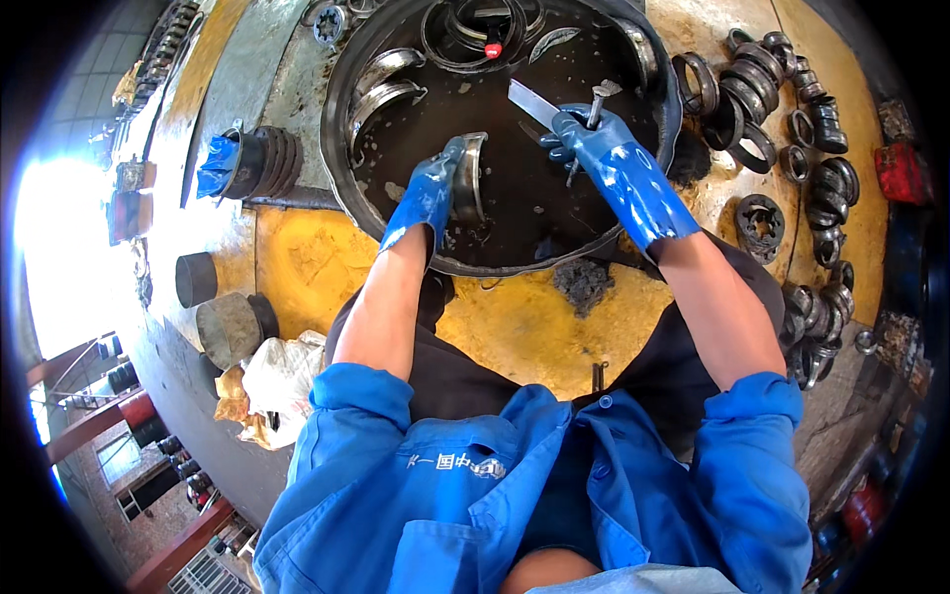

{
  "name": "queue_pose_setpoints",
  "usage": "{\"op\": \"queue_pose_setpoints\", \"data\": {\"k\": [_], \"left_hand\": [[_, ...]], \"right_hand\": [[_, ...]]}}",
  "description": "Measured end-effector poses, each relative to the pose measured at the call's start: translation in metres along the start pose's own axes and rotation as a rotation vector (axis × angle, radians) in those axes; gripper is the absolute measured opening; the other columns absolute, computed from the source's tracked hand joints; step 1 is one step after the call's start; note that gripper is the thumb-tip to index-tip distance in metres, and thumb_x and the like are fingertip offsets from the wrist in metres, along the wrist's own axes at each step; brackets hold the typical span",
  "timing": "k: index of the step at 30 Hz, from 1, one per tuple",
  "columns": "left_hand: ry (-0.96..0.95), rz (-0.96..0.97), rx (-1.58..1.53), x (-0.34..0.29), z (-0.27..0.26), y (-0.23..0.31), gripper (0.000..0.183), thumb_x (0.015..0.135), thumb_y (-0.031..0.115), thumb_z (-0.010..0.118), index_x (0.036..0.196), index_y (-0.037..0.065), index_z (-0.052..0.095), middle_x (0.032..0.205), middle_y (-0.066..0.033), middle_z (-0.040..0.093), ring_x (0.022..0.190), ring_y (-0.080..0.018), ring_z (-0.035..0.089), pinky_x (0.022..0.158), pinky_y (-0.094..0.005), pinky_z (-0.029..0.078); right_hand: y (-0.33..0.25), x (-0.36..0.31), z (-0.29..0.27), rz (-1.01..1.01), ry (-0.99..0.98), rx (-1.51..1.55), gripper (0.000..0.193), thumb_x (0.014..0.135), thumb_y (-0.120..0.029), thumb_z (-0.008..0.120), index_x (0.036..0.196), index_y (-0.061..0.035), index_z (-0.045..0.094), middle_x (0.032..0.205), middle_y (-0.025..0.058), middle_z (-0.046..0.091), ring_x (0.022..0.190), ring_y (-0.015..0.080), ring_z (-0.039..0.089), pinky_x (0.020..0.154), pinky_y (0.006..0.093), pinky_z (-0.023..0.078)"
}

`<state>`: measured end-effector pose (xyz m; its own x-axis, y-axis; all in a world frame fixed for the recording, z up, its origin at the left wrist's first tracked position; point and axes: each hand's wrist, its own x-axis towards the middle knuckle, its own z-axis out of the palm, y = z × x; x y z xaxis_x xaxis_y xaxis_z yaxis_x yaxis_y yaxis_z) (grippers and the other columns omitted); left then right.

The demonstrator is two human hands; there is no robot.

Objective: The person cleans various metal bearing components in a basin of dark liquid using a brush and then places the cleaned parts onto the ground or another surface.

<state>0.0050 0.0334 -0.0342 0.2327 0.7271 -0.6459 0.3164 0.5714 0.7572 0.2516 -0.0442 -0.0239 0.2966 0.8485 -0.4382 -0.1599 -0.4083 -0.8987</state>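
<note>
My left hand point(431, 190), in a blue rubber glove, grips a curved metal ring point(469, 178) by its upper left edge. It holds the ring on edge over a round basin point(336, 129) of dark liquid. To the right, my right hand point(600, 145), gloved alike, is closed round a flat grey blade point(532, 103) that points up and left. A thin metal rod with a wide head point(602, 94) also sticks up from that fist. Whether blade and rod are one tool, I cannot tell. The two hands are apart.
More metal rings point(386, 94) lie in the basin's left side, and others at its far end near a red-tipped item point(493, 49). Stacked rings point(752, 84) stand to the right, beside a slotted disc point(760, 226). A black fibrous clump point(582, 285) lies near the basin's front.
</note>
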Motion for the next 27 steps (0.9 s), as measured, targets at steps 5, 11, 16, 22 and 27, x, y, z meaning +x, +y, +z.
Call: {"op": "queue_pose_setpoints", "data": {"k": [5, 11, 16, 22, 27], "left_hand": [[0.031, -0.057, -0.150, -0.011, 0.013, 0.010, 0.052, 0.103, 0.051, 0.058, 0.124, 0.005, 0.070, 0.107, -0.0120, 0.073, 0.092, -0.0235, 0.068, 0.086, -0.0373, 0.054], [0.149, 0.043, -0.141, -0.029, 0.008, 0.027, 0.053, 0.102, 0.049, 0.059, 0.131, 0.005, 0.066, 0.122, -0.0158, 0.069, 0.107, -0.0264, 0.067, 0.097, -0.0378, 0.053], [0.186, -0.036, -0.670, -0.020, 0.016, 0.057, 0.057, 0.100, 0.049, 0.061, 0.137, 0.006, 0.062, 0.137, -0.0198, 0.064, 0.120, -0.0309, 0.066, 0.106, -0.0417, 0.053], [0.264, 0.225, -0.562, -0.021, -0.007, 0.081, 0.050, 0.101, 0.057, 0.053, 0.123, 0.013, 0.065, 0.099, -0.0122, 0.064, 0.085, -0.0302, 0.062, 0.076, -0.0509, 0.057], [0.243, 0.328, -0.632, -0.011, -0.039, 0.094, 0.055, 0.099, 0.060, 0.057, 0.134, 0.017, 0.060, 0.120, -0.0075, 0.065, 0.097, -0.0258, 0.062, 0.079, -0.0445, 0.057]], "right_hand": [[-0.026, -0.017, -0.001, 0.063, -0.146, -0.309, 0.034, 0.104, -0.024, 0.064, 0.129, -0.0006, 0.066, 0.096, 0.0096, 0.076, 0.084, 0.0133, 0.072, 0.075, 0.0286, 0.059], [-0.029, -0.036, -0.008, -0.468, 0.019, -0.773, 0.023, 0.096, -0.030, 0.067, 0.115, -0.0190, 0.074, 0.098, 0.0155, 0.074, 0.090, 0.0343, 0.072, 0.081, 0.0418, 0.057], [-0.040, -0.043, -0.011, -0.789, 0.000, -1.082, 0.035, 0.087, -0.016, 0.071, 0.121, -0.0172, 0.068, 0.093, 0.0102, 0.075, 0.089, 0.0318, 0.074, 0.076, 0.0460, 0.057], [-0.048, -0.043, 0.002, -0.888, -0.007, -1.285, 0.051, 0.081, -0.009, 0.069, 0.131, -0.0148, 0.062, 0.100, 0.0095, 0.074, 0.093, 0.0294, 0.075, 0.080, 0.0470, 0.056], [-0.067, -0.040, 0.008, -0.731, -0.045, -1.171, 0.046, 0.082, -0.008, 0.067, 0.128, -0.0174, 0.063, 0.102, 0.0105, 0.075, 0.097, 0.0319, 0.074, 0.083, 0.0481, 0.057]]}}
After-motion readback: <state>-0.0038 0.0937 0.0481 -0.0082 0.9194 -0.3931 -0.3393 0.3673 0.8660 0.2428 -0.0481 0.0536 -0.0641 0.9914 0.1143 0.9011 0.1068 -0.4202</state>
